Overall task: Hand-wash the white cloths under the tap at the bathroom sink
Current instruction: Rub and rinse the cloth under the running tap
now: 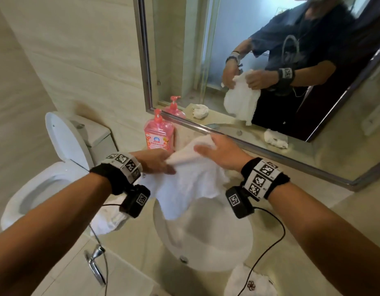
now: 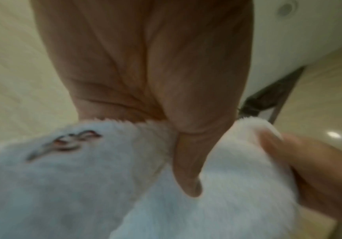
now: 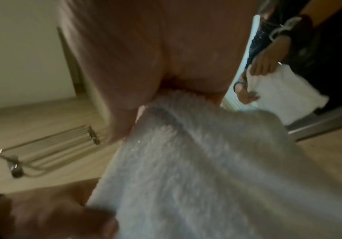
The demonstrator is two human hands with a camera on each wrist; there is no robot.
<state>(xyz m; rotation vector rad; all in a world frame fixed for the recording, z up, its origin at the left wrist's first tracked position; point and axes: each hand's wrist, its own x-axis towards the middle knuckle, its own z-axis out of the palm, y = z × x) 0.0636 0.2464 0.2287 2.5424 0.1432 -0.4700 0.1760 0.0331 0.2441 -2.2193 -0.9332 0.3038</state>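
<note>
Both hands gripping cloth

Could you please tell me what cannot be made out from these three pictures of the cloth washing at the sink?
- The tap: head view, hidden behind the white terry cloth that the left hand and right hand hold over the white round basin.
- Whether water runs: same cause.
- The embroidered mark on the cloth: left wrist view, blurred.
- The pink soap bottle label: head view, too small to read.
</note>
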